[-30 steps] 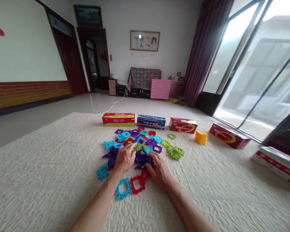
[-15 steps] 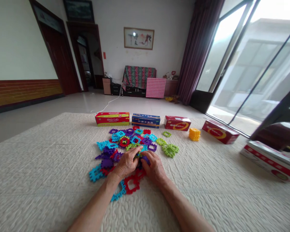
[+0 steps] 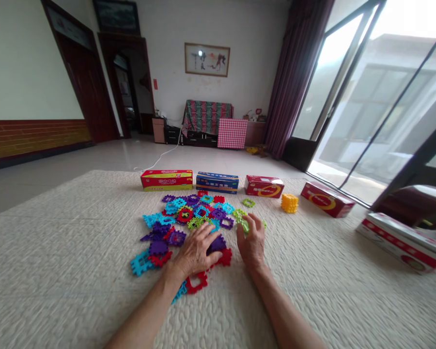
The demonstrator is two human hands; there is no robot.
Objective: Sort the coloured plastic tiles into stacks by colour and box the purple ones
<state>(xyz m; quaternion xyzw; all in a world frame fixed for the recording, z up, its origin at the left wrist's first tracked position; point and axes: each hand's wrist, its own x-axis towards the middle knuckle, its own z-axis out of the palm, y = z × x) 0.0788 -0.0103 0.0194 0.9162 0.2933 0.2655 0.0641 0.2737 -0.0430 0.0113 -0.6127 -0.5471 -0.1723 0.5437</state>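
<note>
Interlocking plastic building pieces, notched squares in several colours, lie in a loose heap. My left hand (image 3: 199, 248) rests over the near part of the heap with its fingers spread. Beside its fingers and thumb are a purple piece (image 3: 218, 242) and a red piece (image 3: 225, 257). My right hand (image 3: 252, 242) is to the right of the heap, over a small group of green pieces (image 3: 239, 213). Its thumb and fingers are bent but apart, and it partly hides that group. A red square frame piece (image 3: 197, 282) lies below my left hand, overlapping a blue piece (image 3: 179, 292).
Behind the heap stand a red-and-yellow box (image 3: 167, 180), a blue box (image 3: 217, 182) and a red box (image 3: 264, 186). A stack of yellow pieces (image 3: 289, 203), another red box (image 3: 327, 198) and a white-and-red box (image 3: 403, 242) are to the right, on a quilted cream cover (image 3: 76, 271).
My right hand has left the heap and moved right to the green pieces. My left hand has flattened and spread its fingers over the heap, uncovering a purple and a red piece.
</note>
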